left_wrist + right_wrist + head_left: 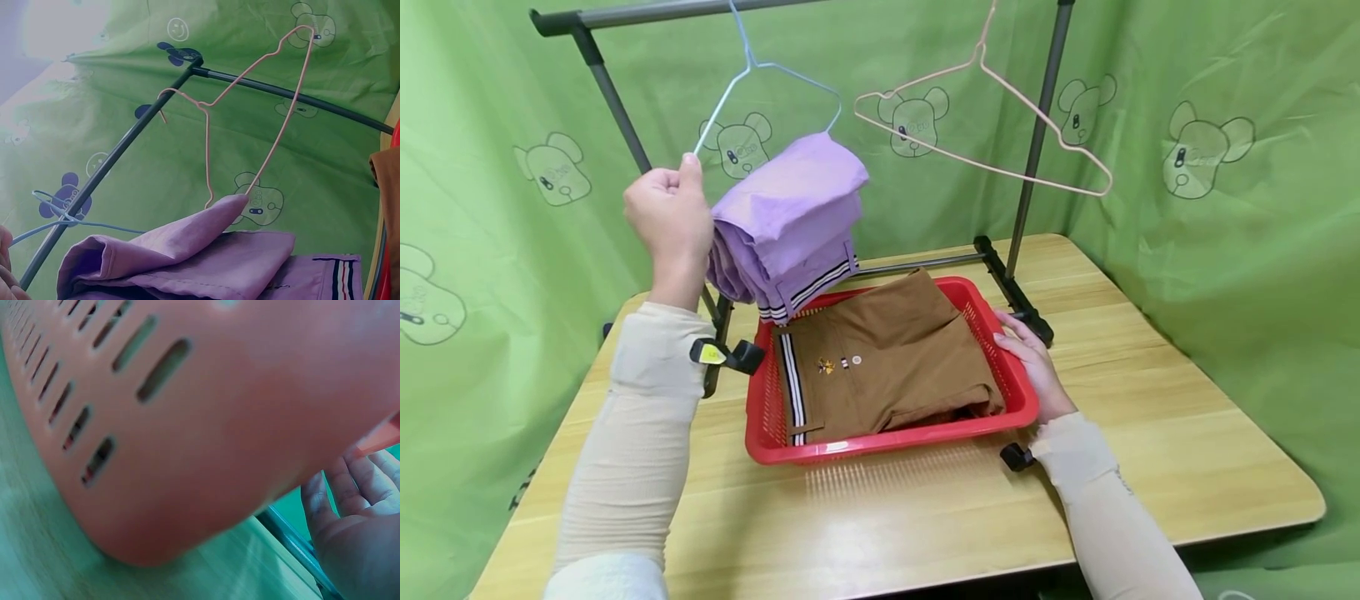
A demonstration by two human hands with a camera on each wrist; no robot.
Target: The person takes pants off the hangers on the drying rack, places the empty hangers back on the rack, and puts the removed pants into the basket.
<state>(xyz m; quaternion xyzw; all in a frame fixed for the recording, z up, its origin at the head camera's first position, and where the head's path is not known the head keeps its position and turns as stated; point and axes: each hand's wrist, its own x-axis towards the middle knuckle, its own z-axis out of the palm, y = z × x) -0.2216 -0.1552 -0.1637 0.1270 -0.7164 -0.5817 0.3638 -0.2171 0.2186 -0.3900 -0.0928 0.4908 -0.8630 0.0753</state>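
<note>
My left hand (670, 212) grips the left end of a light blue clothes hanger (747, 67) hung from the rack's rail. Folded purple trousers (797, 187) with a striped waistband drape over this hanger, beside my left hand. My right hand (1033, 358) holds the right rim of a red plastic basket (891, 442); its fingers bend up against the rim in the right wrist view. Inside the basket lie folded brown trousers (895, 367) with a striped waistband and a small emblem. The basket's slotted side wall (206, 450) fills most of the right wrist view.
A pink hanger (985, 158) hangs bare to the right on the rack. The rack's dark post (1037, 125) and foot (1015, 292) stand behind the basket on the wooden table (1172, 433). Green curtains (1225, 225) surround the table.
</note>
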